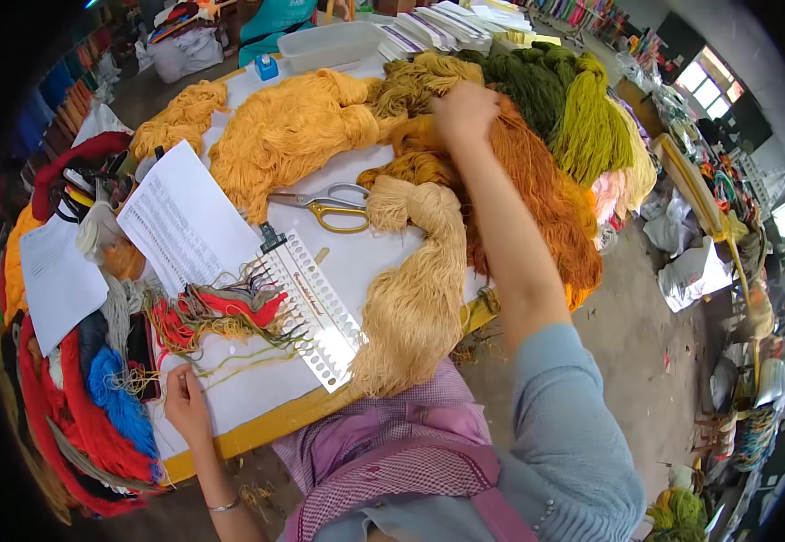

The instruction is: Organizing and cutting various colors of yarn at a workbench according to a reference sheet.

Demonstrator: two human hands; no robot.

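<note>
My right hand (466, 113) reaches far across the table, its fingers curled down into the yarn where an olive-tan skein (424, 79) meets a rust-brown skein (537, 176). The fingertips are hidden. My left hand (185, 402) rests at the table's near left edge, fingers slightly apart, holding nothing I can see. Close to it, loose green threads run to a white card with punched holes (315, 307), with a black clip at its top. A cream skein (424, 271) hangs over the front edge. Scissors with gold handles (336, 215) lie beside it.
Golden-yellow yarn (288, 135) and green skeins (595, 126) line the far side. Printed sheets (189, 217) lean at the left, above red yarn (45, 406) and blue yarn (121, 397). A clear plastic tub (329, 45) and stacked papers (433, 32) stand at the back.
</note>
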